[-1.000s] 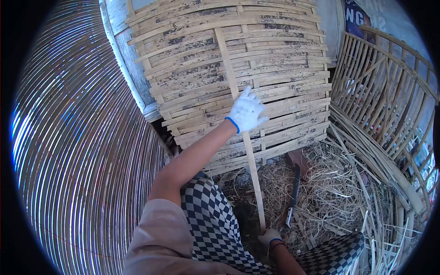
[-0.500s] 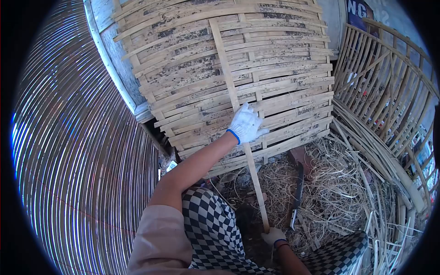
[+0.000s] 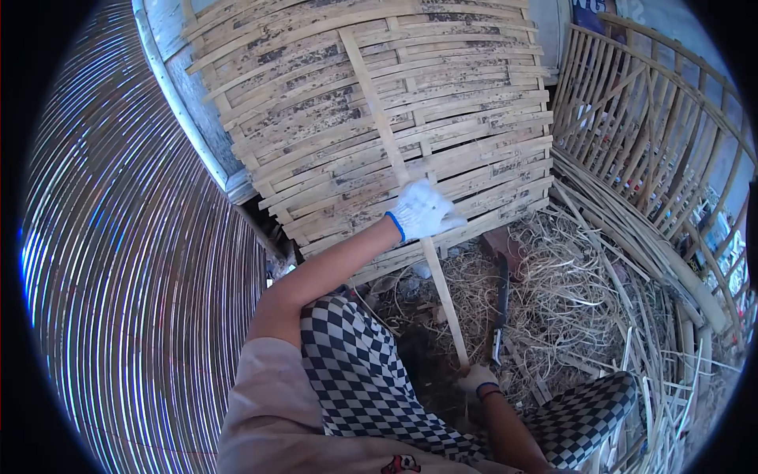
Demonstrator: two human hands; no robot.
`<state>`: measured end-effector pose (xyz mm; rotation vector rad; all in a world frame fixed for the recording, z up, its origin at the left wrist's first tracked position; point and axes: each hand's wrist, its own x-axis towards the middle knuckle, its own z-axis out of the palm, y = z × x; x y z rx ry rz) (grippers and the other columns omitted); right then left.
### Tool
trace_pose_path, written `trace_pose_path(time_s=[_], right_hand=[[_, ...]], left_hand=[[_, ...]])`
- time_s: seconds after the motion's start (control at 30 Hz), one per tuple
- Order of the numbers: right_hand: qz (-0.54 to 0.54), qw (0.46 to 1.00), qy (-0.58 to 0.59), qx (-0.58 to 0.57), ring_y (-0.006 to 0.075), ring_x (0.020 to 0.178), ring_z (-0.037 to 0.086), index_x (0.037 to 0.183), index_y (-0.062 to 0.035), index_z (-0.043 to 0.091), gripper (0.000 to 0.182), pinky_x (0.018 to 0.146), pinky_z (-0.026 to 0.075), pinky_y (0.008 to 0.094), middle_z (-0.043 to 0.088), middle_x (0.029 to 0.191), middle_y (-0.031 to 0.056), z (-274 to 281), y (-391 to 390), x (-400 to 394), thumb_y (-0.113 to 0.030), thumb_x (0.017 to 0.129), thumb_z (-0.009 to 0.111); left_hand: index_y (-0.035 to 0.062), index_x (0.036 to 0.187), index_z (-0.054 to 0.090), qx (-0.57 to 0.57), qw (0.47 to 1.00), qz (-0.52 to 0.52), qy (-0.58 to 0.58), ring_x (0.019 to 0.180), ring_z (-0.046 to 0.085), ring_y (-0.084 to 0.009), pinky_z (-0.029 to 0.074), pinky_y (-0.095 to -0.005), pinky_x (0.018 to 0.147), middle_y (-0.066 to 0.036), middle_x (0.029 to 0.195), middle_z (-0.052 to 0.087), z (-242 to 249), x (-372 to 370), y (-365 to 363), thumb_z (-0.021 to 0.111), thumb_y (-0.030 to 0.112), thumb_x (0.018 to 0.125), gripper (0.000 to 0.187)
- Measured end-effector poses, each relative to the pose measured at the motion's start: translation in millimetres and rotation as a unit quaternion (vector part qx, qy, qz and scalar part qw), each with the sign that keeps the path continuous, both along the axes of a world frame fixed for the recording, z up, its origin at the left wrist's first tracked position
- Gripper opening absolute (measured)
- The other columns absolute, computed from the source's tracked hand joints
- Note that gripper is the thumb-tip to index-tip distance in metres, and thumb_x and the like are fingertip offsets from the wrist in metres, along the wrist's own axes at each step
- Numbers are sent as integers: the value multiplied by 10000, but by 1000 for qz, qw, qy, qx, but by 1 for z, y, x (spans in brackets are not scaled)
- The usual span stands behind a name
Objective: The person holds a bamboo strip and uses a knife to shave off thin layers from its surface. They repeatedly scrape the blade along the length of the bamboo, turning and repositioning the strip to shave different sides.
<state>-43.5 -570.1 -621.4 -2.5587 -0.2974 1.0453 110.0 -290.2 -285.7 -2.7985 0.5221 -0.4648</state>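
A long, pale bamboo strip (image 3: pixel 444 288) slants down across the front of a woven bamboo panel (image 3: pixel 316 158). My left hand (image 3: pixel 424 210), in a white glove with a blue cuff, closes around the strip near the panel's lower edge, its fingers slightly blurred. Lower down, my gloved right hand (image 3: pixel 478 379) grips the strip's bottom end close to my knees. Just beyond that hand, a machete (image 3: pixel 502 304) with a dark blade lies on the shavings.
Curly bamboo shavings (image 3: pixel 557 276) cover the ground. Split bamboo lengths (image 3: pixel 632 229) are piled at right, below a slatted bamboo frame (image 3: pixel 608 103). At left stands a curved screen of thin slats (image 3: pixel 158 316). My checkered trouser legs (image 3: pixel 355 371) flank the strip.
The whole view has shifted, so the panel and machete appear further left and higher. My left hand sits slightly lower along the strip. Both hands keep their hold.
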Motion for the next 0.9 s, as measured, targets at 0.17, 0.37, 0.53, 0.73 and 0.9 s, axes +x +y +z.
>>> trace_pose_path(time_s=[0.17, 0.37, 0.53, 0.73, 0.9], right_hand=[[0, 999, 6, 39, 365, 1094, 712, 1087, -63, 783, 433, 964, 555, 455, 748, 1129, 213, 19, -15, -9, -408, 843, 688], [30, 999, 25, 26, 386, 1094, 708, 1142, -61, 769, 429, 962, 561, 451, 746, 1118, 225, 36, -37, -22, -362, 859, 654], [58, 997, 50, 3, 349, 1047, 731, 1109, -67, 776, 412, 939, 565, 434, 759, 1086, 212, 71, -64, -49, -352, 820, 705], [-53, 994, 79, 59, 351, 979, 743, 1129, -62, 761, 470, 875, 572, 439, 766, 990, 193, 74, -60, -71, -451, 875, 695], [-207, 965, -110, 115, 423, 958, 719, 1050, -31, 757, 451, 852, 555, 495, 740, 940, 247, 62, -74, -58, -442, 967, 590]], left_hand=[[131, 772, 778, 92, 984, -82, 125, 636, 684, -346, 545, -464, 647, -127, 645, 679, -5, -16, -20, 561, 700, 913, 625], [130, 594, 663, 65, 971, -231, -5, 528, 602, -299, 485, -431, 583, -95, 536, 592, 18, -39, -27, 690, 620, 860, 558], [150, 571, 577, 15, 936, -351, -35, 484, 550, -270, 451, -403, 573, -57, 477, 531, 26, -65, -64, 718, 598, 841, 541], [160, 794, 586, 43, 883, -465, -56, 741, 577, -198, 475, -400, 825, 11, 697, 512, 36, -70, -123, 736, 534, 824, 404], [175, 1309, 671, -7, 874, -478, -91, 1307, 560, -299, 342, -521, 1210, -90, 1287, 645, 38, -69, -135, 785, 474, 788, 612]])
